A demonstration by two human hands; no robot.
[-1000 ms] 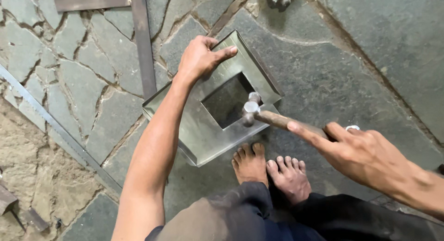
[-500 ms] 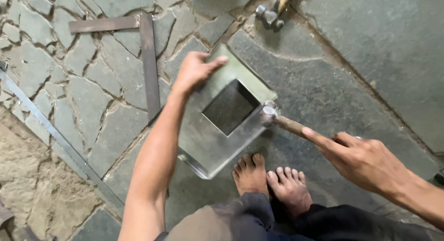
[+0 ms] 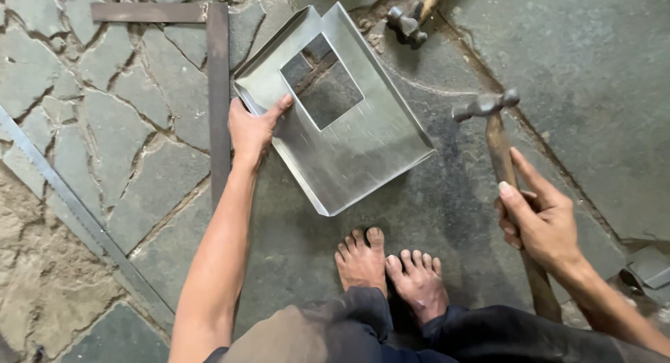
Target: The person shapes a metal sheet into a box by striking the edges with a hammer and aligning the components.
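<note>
- Squatting on a floor of cracked stone slabs (image 3: pixel 77 77), a person works barefoot; both feet (image 3: pixel 391 269) are planted side by side just below the workpiece.
- Left hand (image 3: pixel 252 126) grips the left edge of a sheet-metal piece (image 3: pixel 363 147), thumb on top, fingers curled under the folded rim. The hold is tight on the metal.
- The sheet-metal piece lies on the dark stone in front of the feet, turned at an angle, with a square cut-out (image 3: pixel 322 80) in its upper half and raised folded edges along its sides. Through the cut-out the floor shows.
- Right hand (image 3: pixel 541 220) is wrapped around the wooden handle of a hammer (image 3: pixel 497 136), forefinger stretched up along the shaft. The steel head is up and off to the right of the sheet, not touching it.
- A steel framing square (image 3: pixel 218 91) lies flat on the slabs just left of the sheet, its long arm running beside the left hand.
- A second hammer (image 3: pixel 408 21) lies at the top, just beyond the sheet's far corner.
- A long metal strip (image 3: pixel 77 209) runs diagonally across the floor at the left, well apart from the work.
</note>
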